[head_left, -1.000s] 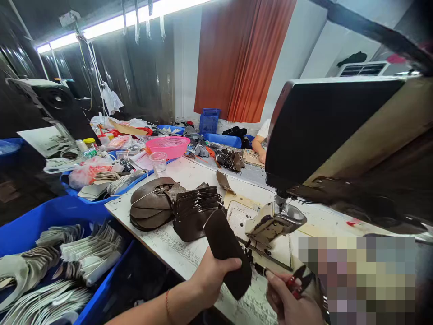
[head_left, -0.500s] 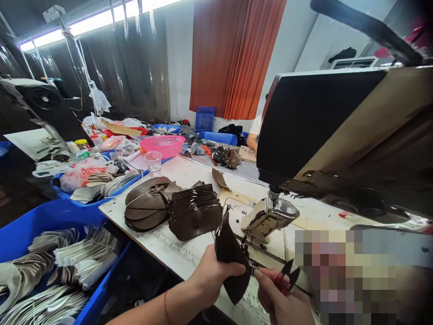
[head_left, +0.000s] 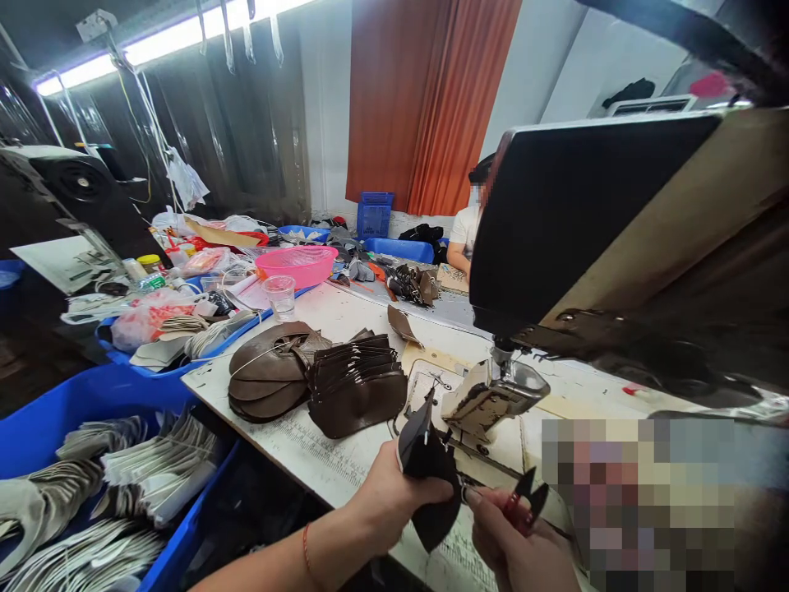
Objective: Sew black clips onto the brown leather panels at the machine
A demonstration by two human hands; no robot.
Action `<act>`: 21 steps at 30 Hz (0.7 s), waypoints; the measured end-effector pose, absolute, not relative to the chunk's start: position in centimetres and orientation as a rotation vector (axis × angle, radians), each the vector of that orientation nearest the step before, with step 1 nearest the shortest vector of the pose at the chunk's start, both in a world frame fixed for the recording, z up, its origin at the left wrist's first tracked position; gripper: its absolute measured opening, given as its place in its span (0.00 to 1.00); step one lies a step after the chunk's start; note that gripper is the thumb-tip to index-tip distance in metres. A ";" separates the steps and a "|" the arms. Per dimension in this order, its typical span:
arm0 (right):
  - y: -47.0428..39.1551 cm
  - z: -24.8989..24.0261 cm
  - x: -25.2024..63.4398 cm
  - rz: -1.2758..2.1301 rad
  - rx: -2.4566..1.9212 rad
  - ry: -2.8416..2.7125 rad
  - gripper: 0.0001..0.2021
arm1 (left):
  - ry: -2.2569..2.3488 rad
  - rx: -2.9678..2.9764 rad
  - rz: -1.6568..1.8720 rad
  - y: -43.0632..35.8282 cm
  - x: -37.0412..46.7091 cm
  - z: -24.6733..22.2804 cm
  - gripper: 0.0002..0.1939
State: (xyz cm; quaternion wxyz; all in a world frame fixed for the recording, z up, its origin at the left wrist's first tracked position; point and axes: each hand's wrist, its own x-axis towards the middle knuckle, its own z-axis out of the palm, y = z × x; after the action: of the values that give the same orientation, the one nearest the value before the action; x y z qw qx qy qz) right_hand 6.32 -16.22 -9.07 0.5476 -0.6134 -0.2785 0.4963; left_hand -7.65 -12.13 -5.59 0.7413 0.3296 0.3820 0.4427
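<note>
My left hand [head_left: 394,497] grips a dark brown curved piece [head_left: 426,448], thumb laid across its face, over the front edge of the white table. My right hand [head_left: 509,534] is closed around small scissors [head_left: 525,503] with red handles, blades pointing up and right. Its fingertips pinch at the piece's right edge, where something small and light shows; I cannot make out what it is. The sewing machine [head_left: 573,238] stands behind and to the right. Left of my hands lie a fanned stack of dark pieces [head_left: 357,395] and a bundle of rounded brown pieces [head_left: 271,378].
A blue bin [head_left: 203,501] with light pieces stands at the lower left. A clear cup [head_left: 280,298] and a pink basket [head_left: 302,265] are at the table's far left. One loose brown piece [head_left: 402,325] lies behind the stack. A person [head_left: 463,234] sits across, partly hidden.
The dark piece has tilted slightly in my left hand and shows more of its inner face. My right hand has shifted only slightly. More of the person across now shows.
</note>
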 end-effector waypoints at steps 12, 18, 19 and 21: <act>-12.1 -4.9 11.1 0.442 -1.267 -1.782 0.11 | 0.845 0.703 0.938 -8.2 -6.2 -2.8 0.14; -11.0 -3.2 13.3 0.061 -1.318 -1.753 0.11 | 0.807 0.656 0.954 -5.6 -6.2 -0.3 0.12; -11.2 -3.4 13.4 0.027 -1.385 -1.670 0.10 | 0.823 0.644 0.979 -5.3 -6.7 -0.3 0.12; -11.6 -4.5 13.5 0.025 -1.460 -1.633 0.09 | 0.833 0.609 1.029 -5.1 -8.1 -0.9 0.13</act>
State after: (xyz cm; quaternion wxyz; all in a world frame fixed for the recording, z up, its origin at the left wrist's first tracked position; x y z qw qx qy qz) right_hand 13.49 -11.63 -4.54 0.4580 -0.5925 -0.6627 0.0101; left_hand -8.09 -5.08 -0.94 0.7461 0.2783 0.3807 0.4700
